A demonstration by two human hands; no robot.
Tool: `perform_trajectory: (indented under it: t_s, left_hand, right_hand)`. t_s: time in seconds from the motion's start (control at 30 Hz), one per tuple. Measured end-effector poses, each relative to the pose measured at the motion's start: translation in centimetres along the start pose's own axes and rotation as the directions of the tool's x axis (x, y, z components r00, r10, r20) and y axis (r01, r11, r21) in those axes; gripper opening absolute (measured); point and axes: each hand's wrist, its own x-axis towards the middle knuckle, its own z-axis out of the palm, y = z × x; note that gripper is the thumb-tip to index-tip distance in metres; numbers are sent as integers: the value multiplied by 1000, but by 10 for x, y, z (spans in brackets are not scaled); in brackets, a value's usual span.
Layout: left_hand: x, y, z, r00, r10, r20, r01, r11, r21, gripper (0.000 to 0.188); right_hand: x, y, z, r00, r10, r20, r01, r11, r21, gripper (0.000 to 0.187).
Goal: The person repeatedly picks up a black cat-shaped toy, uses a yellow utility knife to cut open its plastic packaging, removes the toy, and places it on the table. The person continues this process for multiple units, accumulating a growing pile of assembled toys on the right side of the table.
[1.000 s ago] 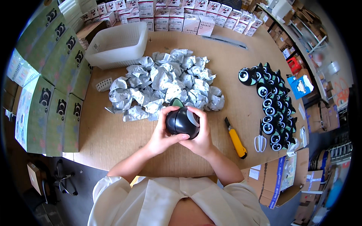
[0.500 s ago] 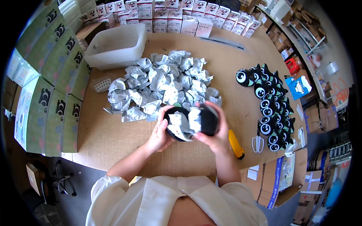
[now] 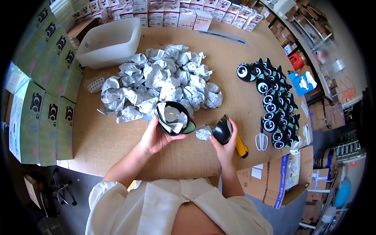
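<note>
The left hand (image 3: pixel 153 138) is gripping an open black shell (image 3: pixel 172 118) stuffed with silver foil, held just above the counter (image 3: pixel 105 141). The right hand (image 3: pixel 226 144) is closing around a second black shell (image 3: pixel 222 130), with a crumpled foil pouch (image 3: pixel 204 133) touching it on the left. A pile of pouches (image 3: pixel 160 84) is lying just beyond both hands. A yellow knife (image 3: pixel 241 147) is lying beside the right hand; scissors (image 3: pixel 261 139) and finished black toys (image 3: pixel 272 100) are sitting further right. A white tub (image 3: pixel 111 41) is standing at the far left.
</note>
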Motion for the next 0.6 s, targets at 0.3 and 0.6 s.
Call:
perform_trajectory:
  t_s: [0.3, 0.6]
  left_hand:
    - [0, 7, -1, 998, 47, 48, -45, 998, -45, 92]
    - [1, -2, 0, 996, -63, 67, 61, 998, 30, 97]
  right_hand:
    - [-23, -46, -33, 962, -207, 180, 274, 771, -575, 66]
    - [-36, -56, -33, 771, -99, 630, 523, 662, -536, 61]
